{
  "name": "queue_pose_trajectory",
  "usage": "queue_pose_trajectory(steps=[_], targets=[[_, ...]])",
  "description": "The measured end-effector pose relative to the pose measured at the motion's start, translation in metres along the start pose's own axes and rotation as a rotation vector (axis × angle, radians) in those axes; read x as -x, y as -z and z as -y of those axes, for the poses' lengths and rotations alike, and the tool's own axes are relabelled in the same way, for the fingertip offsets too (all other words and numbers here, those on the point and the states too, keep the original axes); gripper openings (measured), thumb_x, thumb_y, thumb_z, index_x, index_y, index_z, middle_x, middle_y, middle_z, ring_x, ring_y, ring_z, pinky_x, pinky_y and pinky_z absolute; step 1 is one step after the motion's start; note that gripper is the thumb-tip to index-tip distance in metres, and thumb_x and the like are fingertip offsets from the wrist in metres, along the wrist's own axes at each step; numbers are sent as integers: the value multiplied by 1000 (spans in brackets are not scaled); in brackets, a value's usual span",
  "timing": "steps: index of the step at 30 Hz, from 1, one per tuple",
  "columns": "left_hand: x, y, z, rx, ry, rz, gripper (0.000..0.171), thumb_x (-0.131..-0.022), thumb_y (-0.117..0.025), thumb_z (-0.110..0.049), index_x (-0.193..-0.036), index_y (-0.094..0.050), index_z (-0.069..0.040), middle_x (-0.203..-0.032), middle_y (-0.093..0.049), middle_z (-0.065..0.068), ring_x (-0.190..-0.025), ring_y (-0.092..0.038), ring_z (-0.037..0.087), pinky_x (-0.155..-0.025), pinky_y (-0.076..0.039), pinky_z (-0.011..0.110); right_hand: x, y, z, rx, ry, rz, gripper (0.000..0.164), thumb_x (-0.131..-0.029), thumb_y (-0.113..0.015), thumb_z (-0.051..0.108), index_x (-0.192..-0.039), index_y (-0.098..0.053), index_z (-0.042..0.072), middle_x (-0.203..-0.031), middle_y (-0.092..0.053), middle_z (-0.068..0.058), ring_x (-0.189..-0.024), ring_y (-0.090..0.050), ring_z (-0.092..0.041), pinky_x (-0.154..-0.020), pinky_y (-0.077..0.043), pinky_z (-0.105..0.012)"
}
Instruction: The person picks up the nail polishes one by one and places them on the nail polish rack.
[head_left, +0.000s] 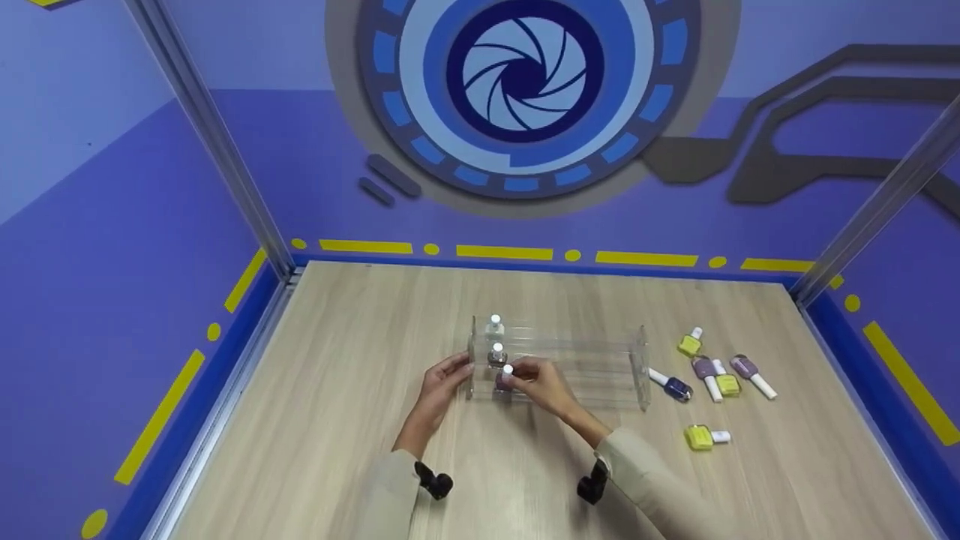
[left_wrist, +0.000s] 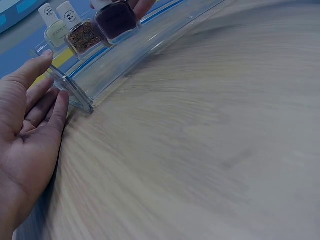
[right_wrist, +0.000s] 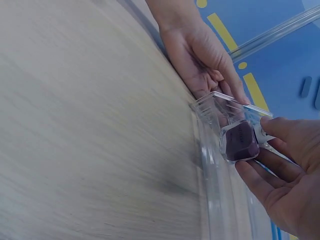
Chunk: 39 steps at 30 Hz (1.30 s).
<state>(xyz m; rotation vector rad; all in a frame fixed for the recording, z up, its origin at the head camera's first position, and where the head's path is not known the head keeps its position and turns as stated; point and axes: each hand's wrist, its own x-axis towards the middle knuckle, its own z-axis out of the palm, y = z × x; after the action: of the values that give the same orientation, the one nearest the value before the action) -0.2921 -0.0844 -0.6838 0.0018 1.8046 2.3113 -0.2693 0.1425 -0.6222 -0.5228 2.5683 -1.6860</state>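
Observation:
A clear acrylic tiered rack [head_left: 592, 367] stands on the wooden table. My left hand [head_left: 442, 386] rests against its left end panel [left_wrist: 75, 92], thumb and fingertips touching the outer side. On the front tier, at the left end, my right hand [head_left: 544, 386] pinches a dark purple nail polish bottle [right_wrist: 241, 141] by its white cap. Behind it, a brown glitter nail polish bottle [left_wrist: 84, 37] stands on the middle tier. A pale, nearly clear nail polish bottle [head_left: 495, 327] stands upright on the back tier.
Right of the rack lie a dark blue polish bottle [head_left: 677, 388], mauve bottles [head_left: 744, 366] and several yellow bottles [head_left: 699, 437], most on their sides. Metal frame posts [head_left: 225, 165] and printed blue panels [head_left: 525, 217] border the table [head_left: 360, 322].

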Motion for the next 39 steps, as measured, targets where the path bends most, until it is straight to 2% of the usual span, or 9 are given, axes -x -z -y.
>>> queue_pose_trajectory(steps=[2,5,8,14,20,24,30,36,39], targets=[[0,0,1,6,-1,-2,51,-97,-71,-17,-140,-55,6,-144,-56,25,-118,-61,11,-103,-54,23,1,-2,-2,16,4,12,18,-92,-74,8,-103,-73,-7,-100,-77,-23,-90,-75,-33,-80,-62,-26],[-1,-1,1,9,2,-6,51,-97,-71,-17,-140,-55,6,-144,-57,24,-123,-60,16,-104,-53,25,2,-5,-4,18,6,17,16,-92,-74,5,-103,-74,-7,-101,-77,-23,-92,-75,-36,-83,-64,-36],[-1,0,0,5,1,-7,50,-98,-70,-16,-141,-55,7,-144,-57,24,-124,-60,17,-105,-53,25,1,-9,-5,6,9,21,15,-91,-74,4,-101,-74,-6,-100,-77,-23,-93,-75,-37,-85,-64,-41],[-1,0,0,5,-4,-12,47,-99,-67,-12,-140,-55,8,-143,-59,23,-123,-61,16,-102,-54,23,0,-14,-4,28,14,35,15,-91,-75,6,-101,-73,-5,-101,-77,-21,-95,-75,-36,-88,-64,-36],[-1,-1,0,22,-20,0,46,-99,-66,-7,-140,-54,10,-143,-58,26,-129,-58,25,-100,-54,21,3,-16,-6,39,50,39,22,-89,-76,4,-107,-70,-7,-106,-75,-24,-99,-73,-41,-91,-63,-46],[-1,0,0,15,-28,14,48,-98,-67,-7,-140,-53,11,-142,-56,28,-127,-59,24,-100,-55,21,7,-13,-6,12,44,58,29,-89,-74,0,-116,-67,-8,-114,-72,-27,-107,-70,-43,-96,-60,-47],[0,-1,1,-7,4,15,49,-97,-70,-14,-140,-55,5,-144,-57,23,-123,-60,14,-106,-53,25,17,11,3,-5,15,43,27,-91,-70,-2,-116,-66,-11,-115,-70,-32,-107,-69,-46,-95,-61,-45],[0,2,-2,-19,14,25,50,-97,-70,-16,-141,-55,3,-146,-55,21,-129,-58,18,-109,-51,27,29,47,5,23,6,-33,21,-92,-70,0,-112,-70,-7,-111,-71,-31,-103,-71,-42,-90,-63,-35],[0,3,-2,-4,25,18,49,-97,-70,-14,-141,-56,3,-145,-56,21,-127,-58,18,-106,-53,24,38,67,3,66,-1,-80,20,-94,-68,0,-113,-70,-7,-111,-72,-28,-102,-72,-39,-89,-63,-37]])
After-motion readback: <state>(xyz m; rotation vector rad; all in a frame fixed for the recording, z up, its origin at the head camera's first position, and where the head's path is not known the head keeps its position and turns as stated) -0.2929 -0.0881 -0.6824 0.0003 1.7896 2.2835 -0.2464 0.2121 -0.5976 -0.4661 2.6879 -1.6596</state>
